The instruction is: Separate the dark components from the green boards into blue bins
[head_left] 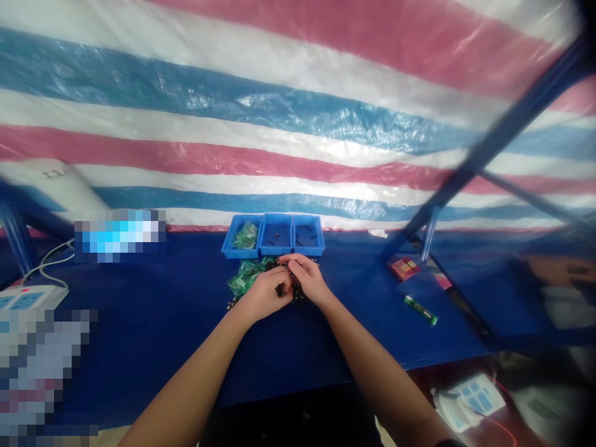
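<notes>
My left hand [267, 292] and right hand [307, 276] meet fingertip to fingertip, pinching a small dark part [286, 268] above the pile of green circuit boards [244, 276], just before three blue bins [272, 236] on the blue table [162, 310].

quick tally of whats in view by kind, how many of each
blue bins: 3
white power strips: 2
red packet: 1
lone green board: 1
total: 7
heaped green boards left out, too bunched to count
</notes>
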`<action>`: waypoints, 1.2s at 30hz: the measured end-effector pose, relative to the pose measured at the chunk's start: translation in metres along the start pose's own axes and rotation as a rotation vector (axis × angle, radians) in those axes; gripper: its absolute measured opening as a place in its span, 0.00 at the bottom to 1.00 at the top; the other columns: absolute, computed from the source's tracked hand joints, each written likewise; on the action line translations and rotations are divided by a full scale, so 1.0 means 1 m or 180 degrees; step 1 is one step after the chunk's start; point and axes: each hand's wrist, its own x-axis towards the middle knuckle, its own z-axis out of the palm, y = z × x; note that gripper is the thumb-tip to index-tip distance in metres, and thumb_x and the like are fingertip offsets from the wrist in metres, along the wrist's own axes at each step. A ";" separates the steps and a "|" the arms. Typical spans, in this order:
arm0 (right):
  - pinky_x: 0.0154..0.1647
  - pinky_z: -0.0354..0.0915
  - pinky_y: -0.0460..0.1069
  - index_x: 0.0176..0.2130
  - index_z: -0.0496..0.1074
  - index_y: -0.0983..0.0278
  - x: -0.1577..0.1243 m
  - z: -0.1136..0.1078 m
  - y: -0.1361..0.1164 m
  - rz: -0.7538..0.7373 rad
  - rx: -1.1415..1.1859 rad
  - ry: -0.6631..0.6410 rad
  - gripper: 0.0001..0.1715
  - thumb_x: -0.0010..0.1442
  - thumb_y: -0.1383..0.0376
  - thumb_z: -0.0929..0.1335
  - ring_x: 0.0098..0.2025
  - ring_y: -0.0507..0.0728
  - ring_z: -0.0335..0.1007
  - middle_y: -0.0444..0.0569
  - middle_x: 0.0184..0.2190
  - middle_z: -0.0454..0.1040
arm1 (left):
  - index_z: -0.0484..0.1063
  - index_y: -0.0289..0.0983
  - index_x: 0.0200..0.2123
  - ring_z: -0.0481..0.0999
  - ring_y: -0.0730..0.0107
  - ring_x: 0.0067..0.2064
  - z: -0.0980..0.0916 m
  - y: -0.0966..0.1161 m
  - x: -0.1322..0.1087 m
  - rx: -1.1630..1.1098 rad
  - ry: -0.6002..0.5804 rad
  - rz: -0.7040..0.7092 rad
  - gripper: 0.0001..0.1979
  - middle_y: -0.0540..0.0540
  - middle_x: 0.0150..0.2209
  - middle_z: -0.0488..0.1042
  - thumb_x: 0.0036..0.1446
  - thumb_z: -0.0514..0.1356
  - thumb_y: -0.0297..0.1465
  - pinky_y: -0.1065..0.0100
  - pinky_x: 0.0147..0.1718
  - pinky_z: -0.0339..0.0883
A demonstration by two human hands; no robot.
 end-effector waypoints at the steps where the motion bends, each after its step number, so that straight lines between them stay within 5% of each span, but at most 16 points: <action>1: 0.44 0.69 0.50 0.44 0.76 0.60 0.000 0.000 0.000 0.0011 -0.0002 0.0006 0.20 0.61 0.51 0.65 0.46 0.59 0.73 0.50 0.45 0.76 | 0.59 0.37 0.23 0.69 0.74 0.31 0.001 0.000 0.000 0.0013 -0.0014 0.0028 0.10 0.50 0.29 0.69 0.49 0.57 0.20 0.72 0.31 0.63; 22: 0.36 0.70 0.49 0.43 0.76 0.60 0.000 0.001 0.001 0.0391 0.0553 0.0156 0.22 0.58 0.48 0.66 0.40 0.57 0.72 0.50 0.44 0.77 | 0.62 0.37 0.21 0.70 0.74 0.29 0.005 0.001 0.000 -0.0119 0.0229 0.0031 0.11 0.51 0.27 0.70 0.52 0.58 0.22 0.72 0.28 0.63; 36: 0.35 0.68 0.47 0.42 0.78 0.60 0.002 -0.001 0.001 0.0179 0.0150 0.0257 0.21 0.59 0.48 0.66 0.41 0.57 0.72 0.50 0.42 0.77 | 0.67 0.39 0.24 0.74 0.69 0.36 0.007 -0.002 0.000 0.0015 0.0408 0.0150 0.08 0.47 0.33 0.72 0.52 0.59 0.23 0.68 0.36 0.69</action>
